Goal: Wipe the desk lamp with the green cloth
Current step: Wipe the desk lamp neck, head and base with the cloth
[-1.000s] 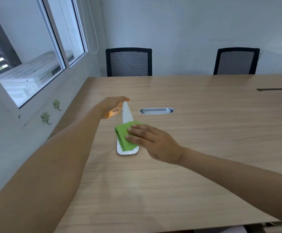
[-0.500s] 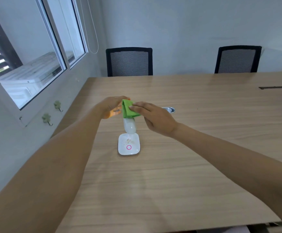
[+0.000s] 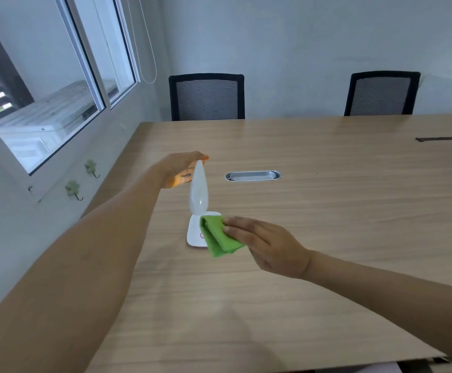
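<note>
lamp (image 3: 198,189) stands upright, tip up; green cloth (image 3: 219,236) on its base.

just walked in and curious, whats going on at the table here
A person is cleaning a small white desk lamp that stands on a wooden table. The left hand pinches the tip of the lamp's upright head to steady it. The right hand presses a folded green cloth flat over the right side of the lamp's base, so the base is being wiped now. Two black chairs stand at the far side of the table.
</note>
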`<state>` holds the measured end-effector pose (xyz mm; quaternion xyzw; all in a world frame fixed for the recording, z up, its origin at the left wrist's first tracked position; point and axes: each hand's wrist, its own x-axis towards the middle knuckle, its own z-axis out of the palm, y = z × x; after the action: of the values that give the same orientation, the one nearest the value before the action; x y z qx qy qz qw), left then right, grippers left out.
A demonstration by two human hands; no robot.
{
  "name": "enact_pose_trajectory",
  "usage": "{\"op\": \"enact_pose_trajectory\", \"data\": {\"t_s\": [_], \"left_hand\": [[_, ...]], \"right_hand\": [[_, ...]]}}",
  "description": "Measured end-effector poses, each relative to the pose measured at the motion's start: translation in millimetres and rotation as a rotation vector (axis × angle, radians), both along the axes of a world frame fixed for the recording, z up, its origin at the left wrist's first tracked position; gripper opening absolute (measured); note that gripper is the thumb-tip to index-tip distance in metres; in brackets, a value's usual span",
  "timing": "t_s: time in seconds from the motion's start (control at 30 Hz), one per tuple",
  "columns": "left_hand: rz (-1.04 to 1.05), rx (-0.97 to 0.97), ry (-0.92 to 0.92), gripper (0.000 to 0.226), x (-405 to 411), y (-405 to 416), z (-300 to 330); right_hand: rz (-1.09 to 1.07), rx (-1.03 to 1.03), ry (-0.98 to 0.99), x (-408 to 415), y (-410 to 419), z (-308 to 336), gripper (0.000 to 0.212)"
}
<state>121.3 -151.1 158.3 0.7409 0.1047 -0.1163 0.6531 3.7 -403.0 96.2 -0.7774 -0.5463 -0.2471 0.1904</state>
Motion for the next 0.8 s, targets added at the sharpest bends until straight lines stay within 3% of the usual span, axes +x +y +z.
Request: {"op": "enact_pose_trajectory", "data": {"t_s": [0.17, 0.4, 0.5, 0.63, 0.7, 0.8], "left_hand": [[0.031, 0.009, -0.013, 0.024, 0, 2, -4], [0.050, 0.022, -0.071, 0.005, -3, 1, -6], [0.053, 0.019, -0.075, 0.013, -2, 5, -9], [0.056, 0.027, -0.070, 0.052, -5, 16, -20], [0.084, 0.114, -0.066, 0.057, -12, 25, -40], [0.070, 0.453, -0.085, 0.044, -25, 49, -88]], "right_hand": [[-0.171, 0.195, 0.144, 20, -3, -9, 0.039], [-0.387, -0.042, 0.253, 50, 15, -46, 0.049], [-0.391, -0.143, 0.292, 55, 23, -56, 0.055], [-0.405, -0.206, 0.320, 58, 32, -62, 0.064], [-0.380, -0.232, 0.316, 61, 37, -67, 0.061], [-0.353, -0.283, 0.325, 68, 49, -72, 0.061]]}}
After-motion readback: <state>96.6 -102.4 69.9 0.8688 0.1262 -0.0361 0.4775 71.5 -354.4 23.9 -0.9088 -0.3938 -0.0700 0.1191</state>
